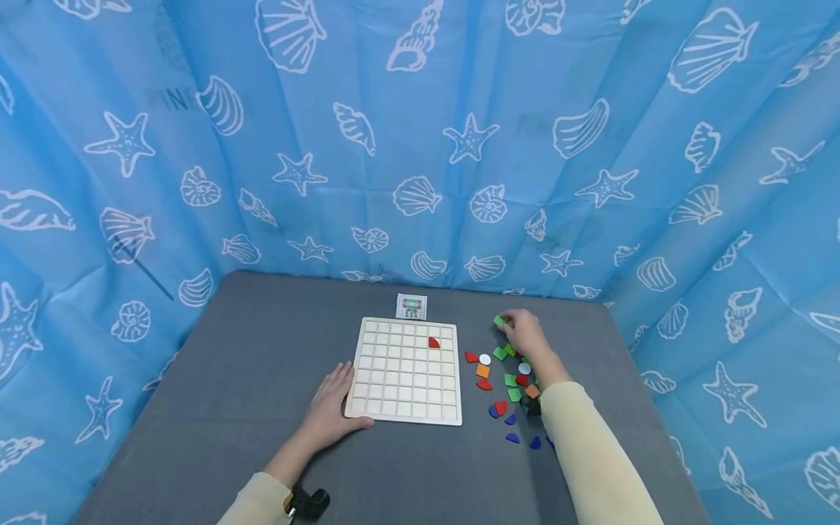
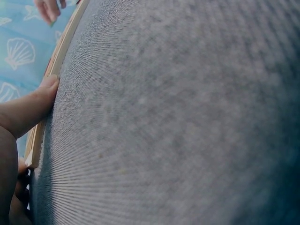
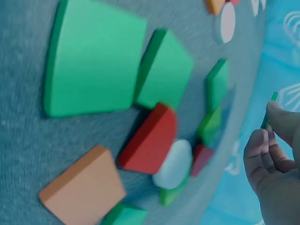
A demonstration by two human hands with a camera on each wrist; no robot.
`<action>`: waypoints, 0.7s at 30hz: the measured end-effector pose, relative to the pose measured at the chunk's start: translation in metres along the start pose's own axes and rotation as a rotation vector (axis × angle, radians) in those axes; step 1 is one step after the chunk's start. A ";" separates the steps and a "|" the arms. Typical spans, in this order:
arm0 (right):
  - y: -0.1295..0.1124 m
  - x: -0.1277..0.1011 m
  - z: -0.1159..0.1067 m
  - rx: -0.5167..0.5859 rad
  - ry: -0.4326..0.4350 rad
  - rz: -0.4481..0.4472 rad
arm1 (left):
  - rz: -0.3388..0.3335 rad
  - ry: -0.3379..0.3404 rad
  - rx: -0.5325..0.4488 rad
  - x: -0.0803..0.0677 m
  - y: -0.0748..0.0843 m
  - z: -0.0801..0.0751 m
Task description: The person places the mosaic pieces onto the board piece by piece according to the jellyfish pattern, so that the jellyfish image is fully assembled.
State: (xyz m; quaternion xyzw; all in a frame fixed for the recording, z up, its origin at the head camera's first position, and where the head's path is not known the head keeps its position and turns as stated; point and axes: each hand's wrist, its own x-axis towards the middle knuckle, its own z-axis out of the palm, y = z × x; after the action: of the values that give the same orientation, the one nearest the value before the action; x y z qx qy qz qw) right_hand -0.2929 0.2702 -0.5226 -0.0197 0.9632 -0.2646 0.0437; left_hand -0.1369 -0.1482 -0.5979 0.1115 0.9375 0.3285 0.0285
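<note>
Piece-picking, I judge, is the step in hand: from my station I see the right hand (image 1: 528, 337) pinching a green piece (image 1: 499, 320) between thumb and fingers, right of centre in the head view. The next move likely calls for carrying it left and turning it to suit a square on the board (image 1: 402, 370), perhaps following the patterned card (image 1: 411, 306). In the right-wrist view the piece shows edge-on at far right, long axis steep, upper end leaning right; which way its outline points, I can't tell. My left hand (image 1: 328, 410) lies unclenched, fingers along the board's left edge, thumb at its lower edge.
</note>
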 end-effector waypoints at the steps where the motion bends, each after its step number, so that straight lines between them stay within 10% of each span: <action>1: -0.004 -0.002 0.000 0.003 0.004 -0.013 | -0.003 -0.002 -0.001 0.000 0.000 0.000; 21: -0.085 -0.039 0.007 0.004 0.068 -0.221 | -0.021 -0.008 -0.004 0.001 0.003 -0.001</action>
State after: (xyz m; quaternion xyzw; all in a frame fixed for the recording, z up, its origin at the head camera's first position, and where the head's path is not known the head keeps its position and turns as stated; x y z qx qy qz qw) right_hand -0.2520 0.1960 -0.4822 -0.1167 0.9555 -0.2704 -0.0184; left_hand -0.1373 -0.1464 -0.5956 0.1031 0.9378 0.3296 0.0356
